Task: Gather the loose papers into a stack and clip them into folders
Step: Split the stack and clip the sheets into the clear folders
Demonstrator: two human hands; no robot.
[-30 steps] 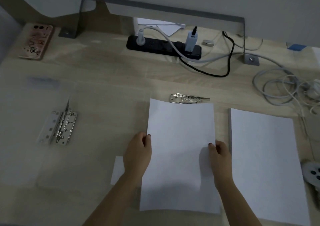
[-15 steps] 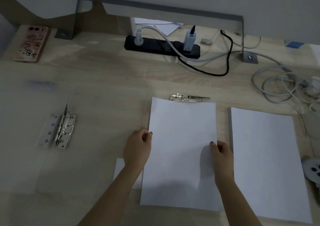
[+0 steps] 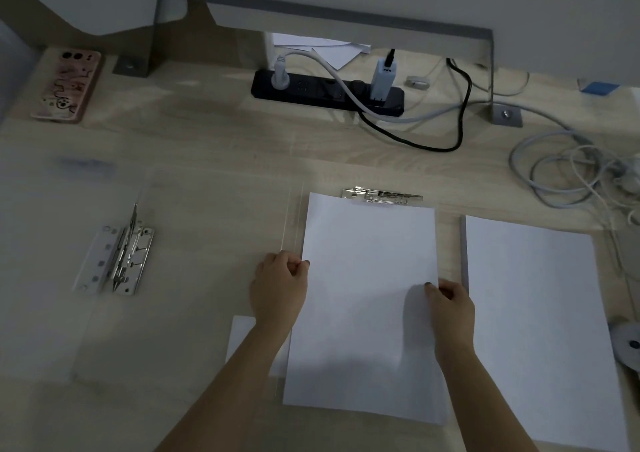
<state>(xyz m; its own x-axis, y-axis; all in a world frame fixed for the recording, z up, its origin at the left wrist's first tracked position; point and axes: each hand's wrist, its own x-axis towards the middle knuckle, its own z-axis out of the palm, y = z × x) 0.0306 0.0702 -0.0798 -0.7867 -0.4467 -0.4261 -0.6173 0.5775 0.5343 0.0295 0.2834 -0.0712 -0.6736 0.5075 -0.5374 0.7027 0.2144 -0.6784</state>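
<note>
Blank sheets (image 3: 367,295) between left hand (image 3: 278,287) and right hand (image 3: 452,304); cartoon-cased phone (image 3: 67,84)

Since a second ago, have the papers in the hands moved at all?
Yes, slightly: the papers slid away from the person toward the metal clip, and a little right, nearer the other paper stack.

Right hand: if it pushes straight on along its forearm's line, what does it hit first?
Probably the silver metal folder clip lying at the far edge of the white paper stack that the right hand grips. Height is hard to judge.
</note>
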